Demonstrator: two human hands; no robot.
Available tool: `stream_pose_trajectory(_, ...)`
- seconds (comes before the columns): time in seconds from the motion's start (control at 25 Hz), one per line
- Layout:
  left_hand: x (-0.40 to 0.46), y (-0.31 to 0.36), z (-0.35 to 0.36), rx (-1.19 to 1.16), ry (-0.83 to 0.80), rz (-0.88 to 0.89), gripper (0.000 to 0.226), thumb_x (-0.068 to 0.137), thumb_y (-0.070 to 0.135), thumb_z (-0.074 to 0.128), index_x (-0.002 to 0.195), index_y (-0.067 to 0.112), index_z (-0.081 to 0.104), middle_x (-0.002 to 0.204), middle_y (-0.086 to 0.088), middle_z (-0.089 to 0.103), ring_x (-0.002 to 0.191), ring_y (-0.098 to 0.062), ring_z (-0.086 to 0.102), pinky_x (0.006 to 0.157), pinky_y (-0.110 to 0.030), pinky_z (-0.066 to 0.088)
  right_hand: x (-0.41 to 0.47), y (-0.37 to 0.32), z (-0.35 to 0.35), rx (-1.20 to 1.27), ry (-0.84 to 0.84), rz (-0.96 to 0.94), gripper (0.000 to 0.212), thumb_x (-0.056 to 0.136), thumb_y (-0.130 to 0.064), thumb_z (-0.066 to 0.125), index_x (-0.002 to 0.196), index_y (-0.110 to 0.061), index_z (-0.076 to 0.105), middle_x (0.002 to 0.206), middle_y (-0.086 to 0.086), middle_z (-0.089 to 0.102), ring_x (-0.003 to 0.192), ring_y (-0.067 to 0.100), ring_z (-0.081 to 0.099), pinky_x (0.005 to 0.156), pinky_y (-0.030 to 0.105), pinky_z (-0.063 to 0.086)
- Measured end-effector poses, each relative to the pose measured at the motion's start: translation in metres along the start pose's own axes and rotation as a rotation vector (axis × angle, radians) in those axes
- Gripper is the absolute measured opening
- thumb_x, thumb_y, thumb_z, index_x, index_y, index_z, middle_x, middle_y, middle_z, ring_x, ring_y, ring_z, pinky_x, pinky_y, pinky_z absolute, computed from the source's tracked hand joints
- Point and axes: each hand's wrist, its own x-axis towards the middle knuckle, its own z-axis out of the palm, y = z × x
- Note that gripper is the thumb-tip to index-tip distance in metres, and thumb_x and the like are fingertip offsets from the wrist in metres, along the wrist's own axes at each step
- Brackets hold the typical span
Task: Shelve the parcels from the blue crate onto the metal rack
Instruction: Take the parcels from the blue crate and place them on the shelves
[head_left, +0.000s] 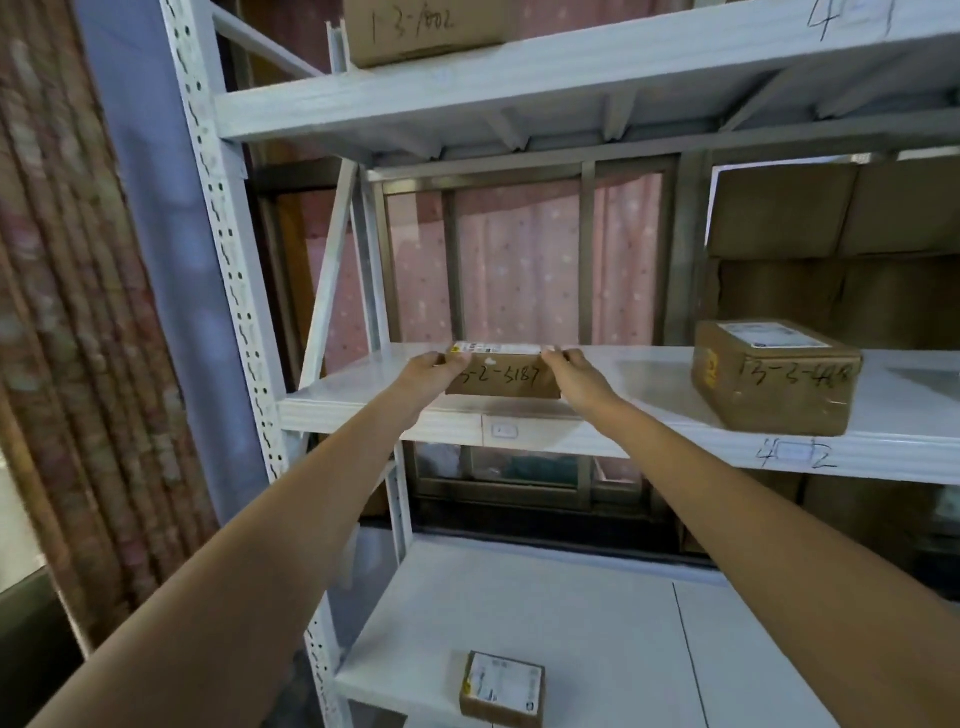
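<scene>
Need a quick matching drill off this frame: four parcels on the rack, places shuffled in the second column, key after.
Parcels:
1. parcel marked 5187
2. parcel marked 3-3
3. small labelled parcel
4. box marked 1-3

Places:
A. top shelf
B. lower shelf, alone
C. middle shelf, held at its ends by the left hand and right hand
D. middle shelf, right side, no hand on it

Pairs: 1-C, 2-D, 3-B, 4-A
</scene>
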Motion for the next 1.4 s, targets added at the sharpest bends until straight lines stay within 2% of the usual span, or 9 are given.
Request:
stream_pose_trajectory(0.16,0.047,-0.013,-0.023,0.144,-0.063,0.001,0.039,0.085,0.054,0.061,0.103,0.019,0.064,0.111,-0.002,0.062,0.109,-0.020,0.053,0.098,-0.033,0.034,0.033,0.011,0.013,-0.074,-0.031,0.034,0.066,0.093,-0.063,0.034,0.142,-0.020,0.029,0.137,0.007,0.050,0.118,0.027,0.050,0.084,0.035,0.037)
stream_pose_trajectory(0.28,0.068,-0.017,-0.039,0.180,-0.109,0.003,0.039,0.075,0.055,0.071,0.096,0.023,0.066,0.101,0.009,0.062,0.093,-0.007,0.054,0.090,-0.033,0.032,0.051,0.012,0.013,-0.067,-0.071,0.043,0.069,0.086,-0.062,0.042,0.138,-0.017,0.034,0.130,0.002,0.051,0.114,0.022,0.048,0.086,0.037,0.035)
stream_pose_trajectory(0.44,0.082,-0.035,-0.050,0.188,-0.257,-0.005,0.046,0.069,0.055,0.076,0.098,0.020,0.067,0.112,0.006,0.063,0.105,-0.012,0.053,0.090,-0.036,0.035,0.060,0.006,0.011,-0.140,-0.123,0.077,0.058,0.082,-0.054,0.044,0.121,-0.013,0.053,0.113,0.005,0.060,0.107,0.022,0.054,0.094,0.042,0.042)
stream_pose_trajectory(0.6,0.081,-0.044,-0.049,0.168,-0.333,0.049,0.046,0.070,0.053,0.075,0.098,0.017,0.066,0.108,0.002,0.064,0.102,-0.015,0.055,0.078,-0.030,0.039,0.048,0.001,0.010,-0.147,-0.115,0.114,0.025,0.088,-0.042,0.045,0.088,-0.019,0.056,0.083,0.003,0.062,0.081,0.015,0.055,0.067,0.028,0.037)
stream_pose_trajectory(0.72,0.077,-0.044,-0.046,0.158,-0.322,0.071,0.054,0.072,0.053,0.074,0.106,0.012,0.064,0.102,0.004,0.061,0.094,-0.011,0.053,0.072,-0.025,0.038,0.034,-0.005,0.019,-0.091,-0.041,0.145,0.023,0.089,-0.039,0.044,0.084,-0.019,0.055,0.072,0.000,0.069,0.079,0.016,0.062,0.065,0.025,0.043)
stream_pose_trajectory(0.8,0.074,-0.045,-0.041,0.146,-0.283,0.088,0.052,0.075,0.052,0.073,0.105,0.011,0.064,0.097,0.005,0.060,0.089,-0.010,0.053,0.072,-0.024,0.037,0.027,-0.007,0.026,-0.063,0.016,0.169,0.029,0.089,-0.042,0.042,0.094,-0.017,0.056,0.084,0.005,0.072,0.090,0.022,0.066,0.079,0.032,0.053)
stream_pose_trajectory(0.92,0.068,-0.047,-0.030,0.119,-0.227,0.110,0.043,0.082,0.048,0.068,0.102,0.011,0.060,0.094,0.001,0.061,0.094,-0.019,0.055,0.077,-0.027,0.039,0.019,-0.010,0.034,-0.079,0.069,0.194,0.051,0.091,-0.049,0.040,0.127,-0.013,0.047,0.112,0.011,0.066,0.105,0.027,0.063,0.099,0.045,0.050)
stream_pose_trajectory(1.2,0.066,-0.059,-0.023,0.083,-0.206,0.105,0.046,0.088,0.040,0.065,0.119,0.007,0.057,0.119,-0.011,0.063,0.103,-0.024,0.056,0.087,-0.031,0.042,0.014,-0.018,0.038,-0.049,0.066,0.231,0.028,0.101,-0.036,0.030,0.103,-0.017,0.052,0.111,0.017,0.064,0.109,0.030,0.060,0.104,0.044,0.044)
stream_pose_trajectory(1.4,0.064,-0.060,-0.030,0.140,-0.192,0.112,0.050,0.085,0.043,0.067,0.120,0.010,0.053,0.119,-0.008,0.059,0.109,-0.024,0.054,0.089,-0.033,0.043,0.011,-0.014,0.031,0.021,0.109,0.214,0.044,0.102,-0.043,0.024,0.128,-0.017,0.047,0.136,0.009,0.055,0.116,0.022,0.052,0.095,0.032,0.034)
